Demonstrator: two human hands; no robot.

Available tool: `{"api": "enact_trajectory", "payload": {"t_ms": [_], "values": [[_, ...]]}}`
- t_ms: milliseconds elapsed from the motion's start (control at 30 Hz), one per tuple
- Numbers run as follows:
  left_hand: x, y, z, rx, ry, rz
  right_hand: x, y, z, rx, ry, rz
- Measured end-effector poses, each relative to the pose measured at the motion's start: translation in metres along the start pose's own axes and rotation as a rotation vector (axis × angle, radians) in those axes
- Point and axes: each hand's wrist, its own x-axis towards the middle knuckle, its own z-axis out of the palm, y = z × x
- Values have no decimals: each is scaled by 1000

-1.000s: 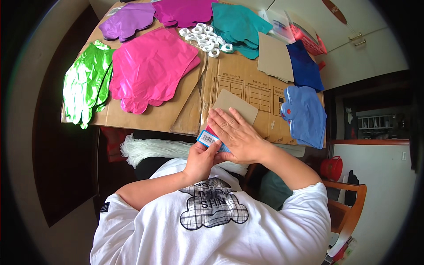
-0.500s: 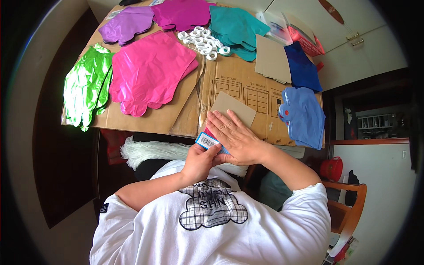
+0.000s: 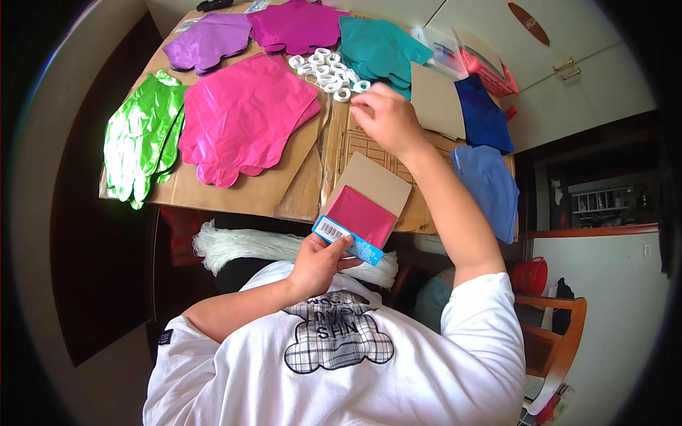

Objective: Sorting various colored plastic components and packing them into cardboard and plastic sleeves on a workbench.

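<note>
My left hand grips the lower end of a flat pack: a beige card, a folded magenta-pink foil sheet and a blue label strip with a barcode. The thumb presses on the label; the other fingers are mostly hidden beneath. Over the cardboard-covered table, my right hand is raised with its fingers bent inward and closed. Its fingertips are beside the pile of small white string coils; whether they hold anything is hidden.
Foil stacks lie around: green, pink, lilac, purple, teal, dark blue and light blue. Beige cards lie at the right. White string strands hang below the table edge.
My right hand has lifted off the pack and moved up to the string coils, uncovering the foil and label. The left hand keeps its grip on the pack.
</note>
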Motion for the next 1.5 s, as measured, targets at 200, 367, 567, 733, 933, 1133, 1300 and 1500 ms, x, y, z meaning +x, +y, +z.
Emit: {"api": "enact_trajectory", "payload": {"t_ms": [200,367,567,733,933,1133,1300,1500], "values": [[-4,4,-8,33,-39,-5,20,29,40,-340,27,-182],[0,-1,-19,34,-82,1,-6,11,2,241,-54,102],[3,-8,-30,64,-122,13,-79,-35,-73,1004,-250,506],[9,-2,-36,182,-235,42,-116,-48,-80,791,-481,709],[7,-2,-45,307,-277,110,-119,-62,-69,632,-638,600],[5,-6,-51,310,-266,113,-117,-75,-59,457,-692,323],[3,-6,-47,310,-231,92,-114,-65,-51,622,-784,415],[1,-8,-41,250,-154,58,-103,-58,-48,1003,-929,862]]}}
